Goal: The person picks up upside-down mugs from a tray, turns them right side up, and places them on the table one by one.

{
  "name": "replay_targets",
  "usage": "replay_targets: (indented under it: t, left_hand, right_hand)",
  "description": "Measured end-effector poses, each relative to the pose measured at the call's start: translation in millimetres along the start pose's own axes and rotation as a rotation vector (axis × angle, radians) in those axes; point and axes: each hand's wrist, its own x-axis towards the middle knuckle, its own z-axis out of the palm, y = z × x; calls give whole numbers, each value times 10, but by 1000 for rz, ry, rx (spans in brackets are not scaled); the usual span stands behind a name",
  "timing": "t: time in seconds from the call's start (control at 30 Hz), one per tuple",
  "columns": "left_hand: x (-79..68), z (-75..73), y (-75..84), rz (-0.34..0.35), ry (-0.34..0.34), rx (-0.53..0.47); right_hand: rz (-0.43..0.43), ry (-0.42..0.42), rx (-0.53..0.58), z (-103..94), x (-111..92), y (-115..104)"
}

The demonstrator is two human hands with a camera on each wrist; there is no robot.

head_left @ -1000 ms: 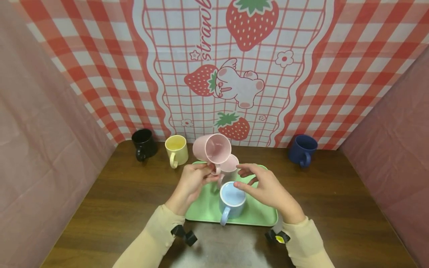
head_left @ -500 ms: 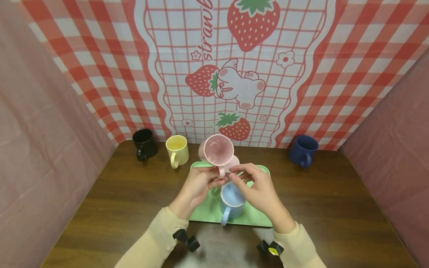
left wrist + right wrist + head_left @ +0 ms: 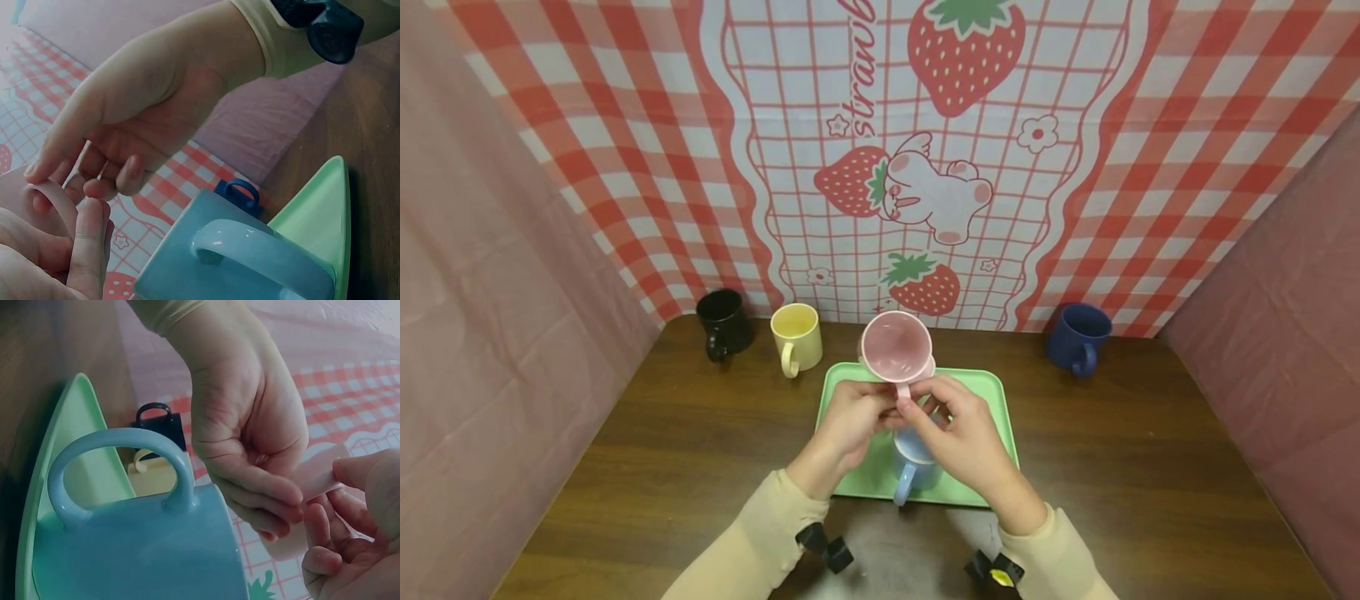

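Note:
A pink mug (image 3: 897, 346) is held up over the green tray (image 3: 997, 404), its mouth facing the head camera and its handle pointing down. My left hand (image 3: 852, 422) grips it at the handle from the left. My right hand (image 3: 968, 429) pinches the same handle between thumb and fingers, as the pink handle (image 3: 317, 475) in the right wrist view shows. Below the hands a light blue mug (image 3: 925, 477) stands on the tray, its top partly hidden by my right hand. A second pink mug (image 3: 932, 367) is mostly hidden behind the held one.
A black mug (image 3: 726, 321) and a yellow mug (image 3: 801, 340) stand at the back left of the wooden table (image 3: 700, 450). At the back right is a navy mug (image 3: 1075, 333). A checkered strawberry cloth (image 3: 955, 275) hangs behind, with pink cloth at both sides.
The pink mug has shifted right and turned so its mouth faces the camera more. My right hand has moved left from above the light blue mug onto the pink mug's handle.

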Motion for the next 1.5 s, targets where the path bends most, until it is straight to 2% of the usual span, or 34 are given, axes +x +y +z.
replay_targets:
  t: [0.17,0.3,0.53,0.7,1.07,1.3,1.5]
  left_hand:
    - [-3,20,-27,2,0,14]
    - [-7,33,-41,21,12,42]
    - [-11,36,-70,55,24,70]
    - [-16,39,-73,67,27,87]
    - [-13,46,-83,43,38,93]
    - [-26,46,-57,51,1,118]
    - [-60,46,-42,49,-40,130]
  right_hand:
    - [38,-4,18,-9,-7,-20]
    - [103,-35,48,-23,-8,-48]
    - [252,-150,208,-32,-7,-85]
    - [328,-196,303,-30,-13,-102]
    - [349,-188,297,-9,-15,-119]
    - [361,-152,325,-12,-13,-148]
    - [374,-160,373,-48,-11,-172]
